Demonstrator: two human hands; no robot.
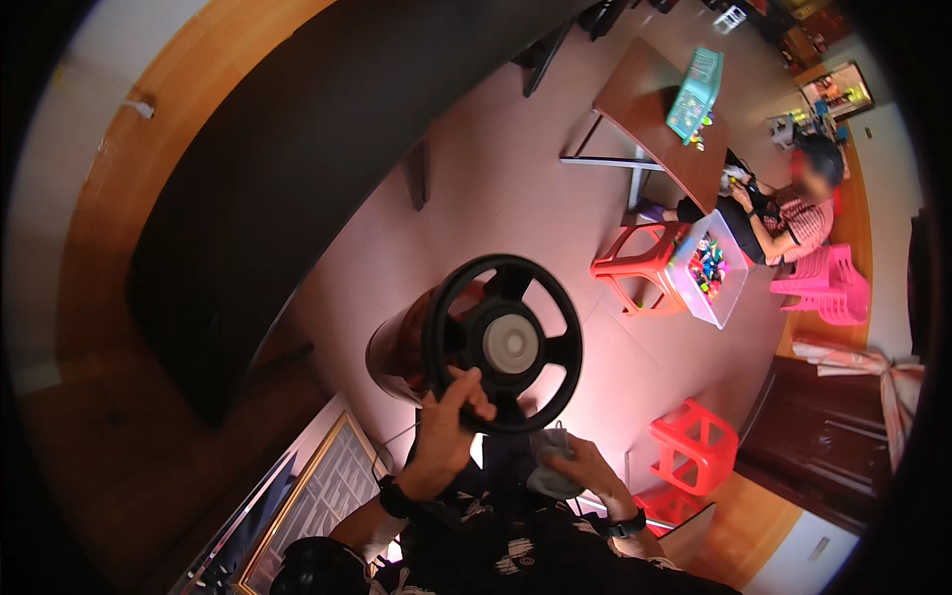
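My left hand (pixel 451 426) grips the lower left of a black, spoked ring (pixel 565 327) with a pale round centre. The ring is on one end of a shiny reddish metal cylinder (pixel 397 352), which is held tilted in front of me. Just below the ring, my right hand (pixel 585 468) is closed on a grey cloth (pixel 545 471). I cannot make out whether the cloth touches the cylinder.
A seated person (pixel 798 223) works beside a brown table (pixel 630 94) bearing a teal basket (pixel 694 94). A pale tub (pixel 729 293) of colourful pieces sits by a red stool (pixel 620 263). Pink stools (pixel 823 283), red stools (pixel 694 441), a large dark surface (pixel 248 198) and a framed panel (pixel 317 481) surround me.
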